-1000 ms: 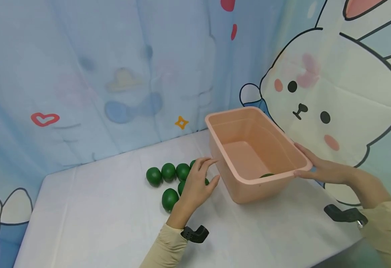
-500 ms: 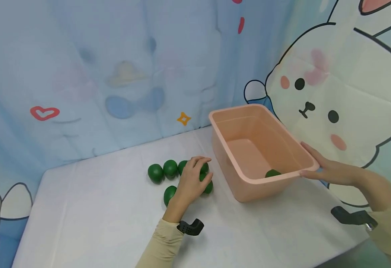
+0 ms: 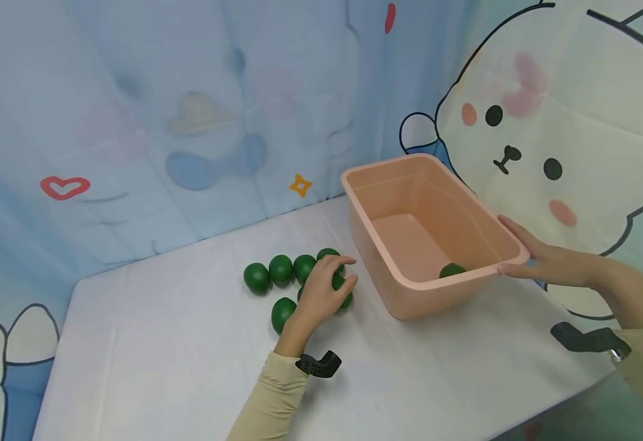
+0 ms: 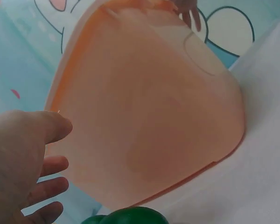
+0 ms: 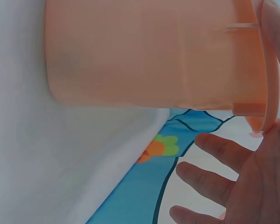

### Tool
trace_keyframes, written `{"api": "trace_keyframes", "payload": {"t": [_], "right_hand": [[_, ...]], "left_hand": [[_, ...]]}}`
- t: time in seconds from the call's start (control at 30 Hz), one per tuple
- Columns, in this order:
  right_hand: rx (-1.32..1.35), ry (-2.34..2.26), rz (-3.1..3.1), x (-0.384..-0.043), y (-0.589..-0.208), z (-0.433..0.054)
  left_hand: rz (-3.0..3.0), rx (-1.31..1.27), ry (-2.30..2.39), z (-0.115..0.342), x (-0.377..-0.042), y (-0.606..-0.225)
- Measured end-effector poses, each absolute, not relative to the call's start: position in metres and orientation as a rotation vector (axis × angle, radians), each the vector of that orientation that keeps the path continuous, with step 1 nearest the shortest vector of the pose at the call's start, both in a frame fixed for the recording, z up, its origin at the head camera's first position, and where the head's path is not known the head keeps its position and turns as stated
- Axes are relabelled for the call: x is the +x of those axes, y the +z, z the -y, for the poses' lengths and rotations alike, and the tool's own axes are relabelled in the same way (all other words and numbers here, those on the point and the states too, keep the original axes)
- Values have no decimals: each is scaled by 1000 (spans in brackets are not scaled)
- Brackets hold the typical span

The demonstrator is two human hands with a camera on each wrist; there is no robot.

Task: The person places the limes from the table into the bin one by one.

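Several dark green, smooth, lime-like fruits [image 3: 257, 278] lie in a cluster on the white table, left of a peach plastic bin [image 3: 437, 303]. My left hand [image 3: 320, 293] is over the right part of the cluster, its fingers loosely bent and spread, hiding some fruits. In the left wrist view its fingers [image 4: 49, 189] show nothing between them. My right hand [image 3: 564, 267] rests against the bin's near right corner, thumb and index finger along the rim. In the right wrist view its other fingers [image 5: 207, 182] stick out straight below the rim. One green fruit [image 3: 452, 270] lies inside the bin.
The white tabletop [image 3: 161, 343] extends to the left and front of the fruits. A blue patterned curtain [image 3: 206, 122] hangs behind it, with a large printed rabbit [image 3: 525, 141] at the right. Each wrist wears a black camera mount [image 3: 318, 364].
My left hand has drawn back from the bin's side to over the fruits, with its fingers still loose. My right hand stays at the bin's corner. The head view has shifted slightly.
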State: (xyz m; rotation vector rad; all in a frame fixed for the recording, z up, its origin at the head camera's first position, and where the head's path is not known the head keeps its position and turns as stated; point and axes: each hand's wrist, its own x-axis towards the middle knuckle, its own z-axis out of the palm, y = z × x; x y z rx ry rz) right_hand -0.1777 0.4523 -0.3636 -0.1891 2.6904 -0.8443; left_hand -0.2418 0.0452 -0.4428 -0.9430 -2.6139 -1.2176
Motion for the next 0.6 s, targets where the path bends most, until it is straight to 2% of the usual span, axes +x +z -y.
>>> {"api": "trace_keyframes", "payload": {"t": [0.27, 0.6], "right_hand": [[-192, -854, -2688, -178, -361, -450], [-180, -865, -2685, -178, -365, -454]], "left_hand": [[2748, -882, -754, -42, -244, -451], [2886, -932, -494, -40, -247, -456]]}}
